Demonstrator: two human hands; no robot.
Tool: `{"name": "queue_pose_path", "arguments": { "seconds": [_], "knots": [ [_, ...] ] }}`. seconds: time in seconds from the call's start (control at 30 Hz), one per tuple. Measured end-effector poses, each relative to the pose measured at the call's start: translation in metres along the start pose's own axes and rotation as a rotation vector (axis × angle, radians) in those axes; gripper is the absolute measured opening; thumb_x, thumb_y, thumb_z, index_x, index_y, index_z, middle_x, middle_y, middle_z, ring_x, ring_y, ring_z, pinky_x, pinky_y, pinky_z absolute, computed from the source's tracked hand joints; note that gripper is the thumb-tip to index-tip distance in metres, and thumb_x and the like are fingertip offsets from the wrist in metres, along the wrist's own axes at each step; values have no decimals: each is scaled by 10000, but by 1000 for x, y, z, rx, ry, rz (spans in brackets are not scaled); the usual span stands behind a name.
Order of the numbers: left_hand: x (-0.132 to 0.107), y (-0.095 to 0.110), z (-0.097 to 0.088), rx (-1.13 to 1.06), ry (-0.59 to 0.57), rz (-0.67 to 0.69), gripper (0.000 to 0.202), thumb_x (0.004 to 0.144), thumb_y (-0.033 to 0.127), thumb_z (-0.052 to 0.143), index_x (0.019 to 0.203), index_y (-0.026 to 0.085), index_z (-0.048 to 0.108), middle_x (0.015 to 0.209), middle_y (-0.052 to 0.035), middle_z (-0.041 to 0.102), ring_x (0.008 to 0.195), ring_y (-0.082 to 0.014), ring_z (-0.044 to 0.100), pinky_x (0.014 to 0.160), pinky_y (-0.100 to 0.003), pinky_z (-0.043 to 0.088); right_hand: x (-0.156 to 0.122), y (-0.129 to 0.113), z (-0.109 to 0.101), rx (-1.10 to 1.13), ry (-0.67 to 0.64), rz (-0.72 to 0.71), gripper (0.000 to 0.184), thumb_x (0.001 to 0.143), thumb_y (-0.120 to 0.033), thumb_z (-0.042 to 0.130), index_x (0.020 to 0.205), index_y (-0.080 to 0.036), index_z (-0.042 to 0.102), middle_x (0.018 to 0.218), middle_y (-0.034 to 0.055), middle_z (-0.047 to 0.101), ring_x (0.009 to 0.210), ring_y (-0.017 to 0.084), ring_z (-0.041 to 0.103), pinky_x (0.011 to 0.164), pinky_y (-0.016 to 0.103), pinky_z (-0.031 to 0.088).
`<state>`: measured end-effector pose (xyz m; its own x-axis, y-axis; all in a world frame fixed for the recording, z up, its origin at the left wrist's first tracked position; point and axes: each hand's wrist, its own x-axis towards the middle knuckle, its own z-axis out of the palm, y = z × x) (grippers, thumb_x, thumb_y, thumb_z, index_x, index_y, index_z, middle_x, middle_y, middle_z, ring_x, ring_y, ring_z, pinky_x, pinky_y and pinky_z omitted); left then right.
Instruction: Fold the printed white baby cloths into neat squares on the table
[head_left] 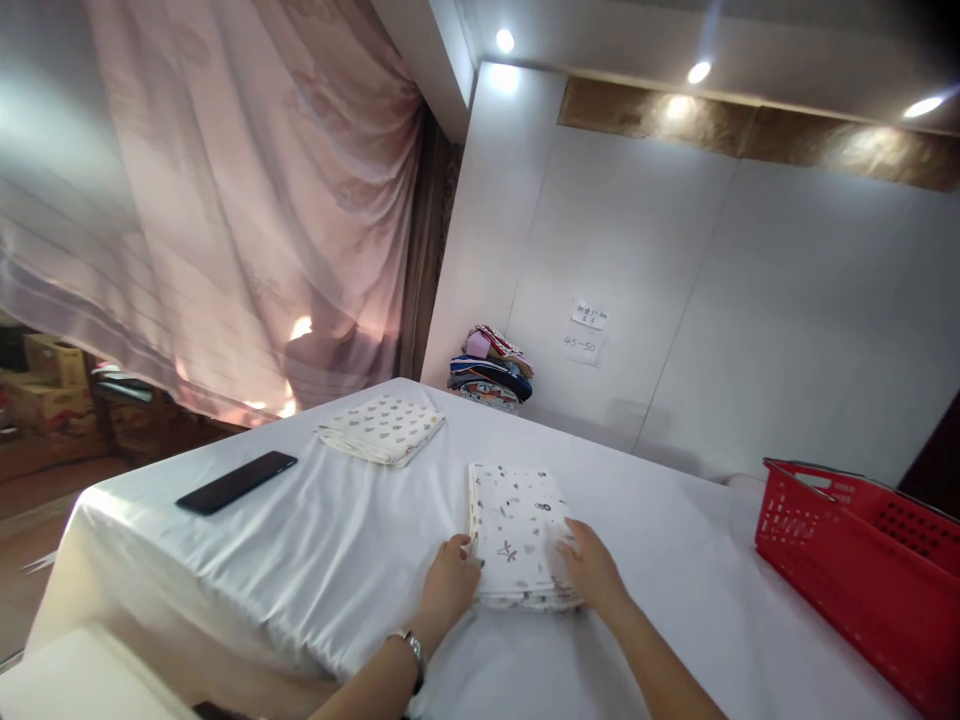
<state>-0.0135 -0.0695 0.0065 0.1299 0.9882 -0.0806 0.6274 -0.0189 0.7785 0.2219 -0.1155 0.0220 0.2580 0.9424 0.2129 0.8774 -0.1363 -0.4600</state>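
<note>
We are looking into an indoor room, perhaps a home or shop; we are finding it hard to tell which. A pink curtain (322, 200) is hanging beyond our left hand (452, 572), boxes (52, 385) sitting farther left. Right of our right hand (592, 568), a shop-style basket (847, 575) is standing on the sheeted table (675, 560). Ahead of both, lights (699, 72) are shining over a white wall (607, 220) where a paper (581, 347) is showing "45-50".

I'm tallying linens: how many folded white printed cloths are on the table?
2 visible: the near cloth between the left hand and right hand, and the far cloth beyond the black phone. More could be hidden underneath.
</note>
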Motion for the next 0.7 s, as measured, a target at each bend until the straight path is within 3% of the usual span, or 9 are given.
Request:
{"name": "queue_pose_path", "arguments": {
  "seconds": [0.13,0.23,0.57,0.63,0.7],
  "knots": [
    [4,-2,-5,-14,3,-37,386,755,144,522,1140,141,515,1038,-72,616,914,-142,598,765,-208,416,-35,-52,20,-62,-237,-355,650,821,-399,502,1405,-166,338,1480,67,278,1369,241,212,1124,437,154],
    [4,-2,-8,-19,-5,-28,384,730,143,550,1114,138,530,982,-62,634,881,-146,602,745,-213,422,-50,-68,30,-139,-339,-442,701,783,-374,566,1411,-185,318,1489,73,248,1375,250,193,1114,478,136],
    [18,-7,-7,-40,-154,-25,374,701,140,572,1073,145,543,809,-19,672,602,-115,615,532,-205,438,-57,-72,57,-236,-126,-477,493,850,-231,461,1339,-182,423,1435,107,365,1340,258,280,1072,499,210],
    [27,-4,-12,-7,-167,-3,383,674,143,605,1054,148,561,824,-26,676,643,-133,628,567,-218,455,-60,-70,62,-241,-93,-483,474,868,-244,446,1338,-189,424,1433,98,371,1335,251,291,1073,491,213],
    [40,3,-17,35,-142,35,402,658,159,631,1055,155,572,954,-58,666,797,-169,639,672,-239,471,-62,-68,66,-252,-69,-496,459,883,-257,433,1338,-199,424,1434,87,373,1333,243,297,1074,483,214]
  ]
}}
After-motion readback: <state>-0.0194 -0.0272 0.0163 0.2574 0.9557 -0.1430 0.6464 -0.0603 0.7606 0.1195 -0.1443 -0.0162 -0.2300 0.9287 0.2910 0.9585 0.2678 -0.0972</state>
